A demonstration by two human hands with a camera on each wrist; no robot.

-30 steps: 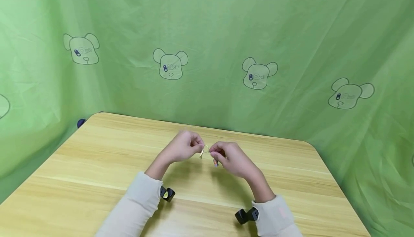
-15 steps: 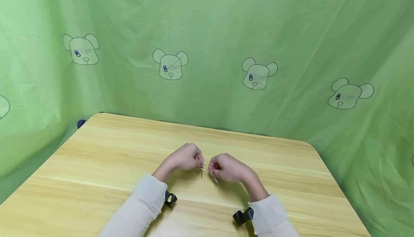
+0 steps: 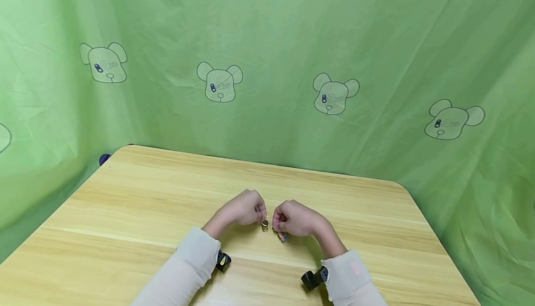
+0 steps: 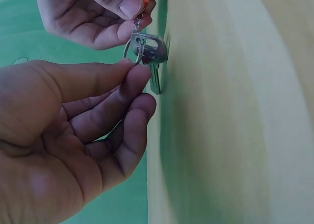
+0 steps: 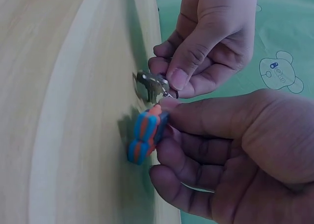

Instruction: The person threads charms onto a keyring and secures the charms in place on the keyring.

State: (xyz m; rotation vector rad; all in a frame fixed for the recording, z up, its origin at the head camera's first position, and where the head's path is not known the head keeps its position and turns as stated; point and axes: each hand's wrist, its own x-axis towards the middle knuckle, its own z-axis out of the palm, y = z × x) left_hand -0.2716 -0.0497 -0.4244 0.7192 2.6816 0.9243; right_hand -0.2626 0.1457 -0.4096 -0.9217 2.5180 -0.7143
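Observation:
My left hand pinches a thin metal key ring between thumb and forefinger. Metal keys hang from that ring, just above the wooden table; how many is unclear. A short chain links the ring to a keychain with an orange and blue charm. With thumb and fingers, my right hand pinches the keychain where chain and charm meet, and the fingertips partly cover that spot. The charm dangles below the right fingers. Both hands are close together, low over the table.
The wooden table spreads around both hands, its rounded far corners in view. Green cloth printed with bear heads hangs behind and at both sides. A dark purple round thing shows past the table's far left corner.
Both hands have come down and toward the body, closer to the table, still pinching the ring and the keychain. The keys and charm have come down with them.

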